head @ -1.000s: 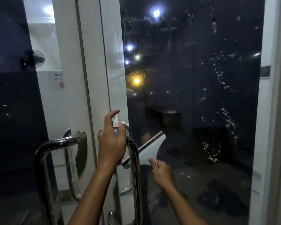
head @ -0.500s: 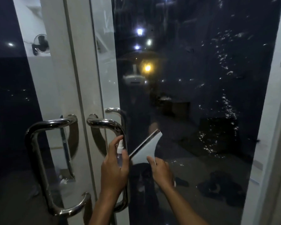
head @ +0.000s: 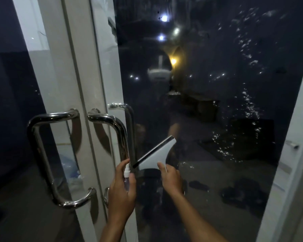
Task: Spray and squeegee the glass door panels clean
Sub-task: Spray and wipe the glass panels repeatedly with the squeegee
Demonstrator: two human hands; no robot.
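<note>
Dark glass (head: 208,119) fills the door, droplets at three o'clock awaiting the squeegee (head: 156,157) gripped by the right hand (head: 171,179), blade angled to wipe, while left hand (head: 122,187) fingers wrap the spray bottle (head: 126,173), forefinger ready on top.

spray bottle (head: 126,179) mostly hidden by left hand (head: 121,194)

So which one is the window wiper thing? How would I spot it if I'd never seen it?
Find the big dark glass door panel on the right, then look low on it, just right of the shiny metal door handle. The squeegee is there, held by the right hand. It is the only pale, fan-shaped thing, with a dark, slanted blade edge, unlike the small spray bottle in the left hand.
</note>
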